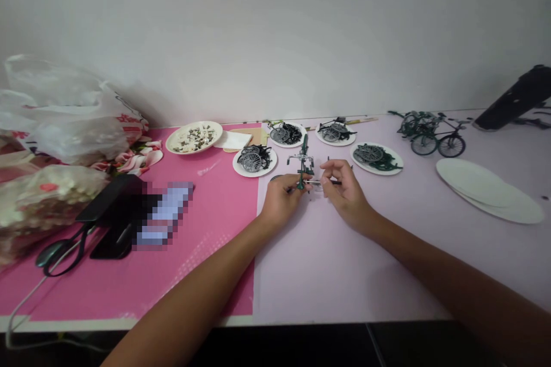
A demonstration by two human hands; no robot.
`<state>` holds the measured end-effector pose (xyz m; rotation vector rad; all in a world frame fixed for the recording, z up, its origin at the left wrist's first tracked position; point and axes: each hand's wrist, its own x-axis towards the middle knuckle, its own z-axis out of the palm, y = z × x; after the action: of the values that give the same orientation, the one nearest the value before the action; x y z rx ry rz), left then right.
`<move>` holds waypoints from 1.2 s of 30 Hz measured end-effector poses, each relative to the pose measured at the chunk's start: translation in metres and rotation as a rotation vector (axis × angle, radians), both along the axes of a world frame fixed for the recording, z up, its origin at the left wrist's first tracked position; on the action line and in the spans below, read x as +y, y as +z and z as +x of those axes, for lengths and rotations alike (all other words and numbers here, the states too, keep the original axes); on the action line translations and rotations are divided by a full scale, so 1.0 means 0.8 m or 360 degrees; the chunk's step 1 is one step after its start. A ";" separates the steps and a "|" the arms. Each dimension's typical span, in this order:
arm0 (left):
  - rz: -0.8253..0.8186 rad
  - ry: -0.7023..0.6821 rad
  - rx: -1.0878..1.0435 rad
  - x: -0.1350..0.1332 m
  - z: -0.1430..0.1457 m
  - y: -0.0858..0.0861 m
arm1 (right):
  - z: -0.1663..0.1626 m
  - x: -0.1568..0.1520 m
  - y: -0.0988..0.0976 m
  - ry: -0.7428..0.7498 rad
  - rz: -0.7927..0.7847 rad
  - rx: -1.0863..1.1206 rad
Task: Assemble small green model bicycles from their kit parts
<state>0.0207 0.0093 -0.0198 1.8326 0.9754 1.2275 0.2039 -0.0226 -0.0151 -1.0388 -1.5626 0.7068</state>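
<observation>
My left hand [282, 195] is closed on a small green model bicycle frame [303, 163] with silver handlebars, holding it upright on the pale table. My right hand [344, 189] pinches a thin dark tool, perhaps a small screwdriver [323, 182], whose tip points left at the base of the frame. Both hands rest close together near the table's middle.
Several white plates hold wheels and dark parts [255, 159] [287, 133] [336, 132] [376, 156]. Finished model bicycles [430, 136] stand at back right, empty plates [488, 190] at right. At left: a plate of small pieces [194, 137], scissors [64, 249], plastic bags [64, 120], dark cases [114, 212].
</observation>
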 end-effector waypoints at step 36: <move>-0.0117 -0.0025 -0.0098 0.002 -0.001 -0.003 | 0.004 0.001 -0.002 0.0024 -0.0042 -0.0098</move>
<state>0.0199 0.0106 -0.0221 1.7327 0.9580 1.2153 0.2068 -0.0219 -0.0171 -1.0784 -1.6192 0.7133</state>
